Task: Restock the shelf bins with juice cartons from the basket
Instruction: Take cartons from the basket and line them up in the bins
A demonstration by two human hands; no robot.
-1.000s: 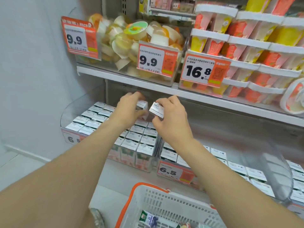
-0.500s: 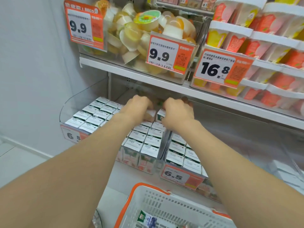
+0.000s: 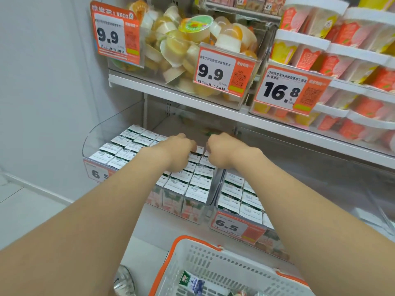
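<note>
Five orange price tags show: a left 9.9 tag (image 3: 108,37), a middle 9.9 tag (image 3: 210,74), a 16.8 tag (image 3: 280,91), a 6.5 tag (image 3: 227,225) and a half-hidden tag (image 3: 96,174). Two clear bins, the left bin (image 3: 102,133) and the right bin (image 3: 267,238), hold white-topped juice cartons (image 3: 198,192), too many and too covered by arms to count. One basket (image 3: 192,240) shows one whole carton (image 3: 191,282), and there are two hands, the left hand (image 3: 179,146) and the right hand (image 3: 220,146).
</note>
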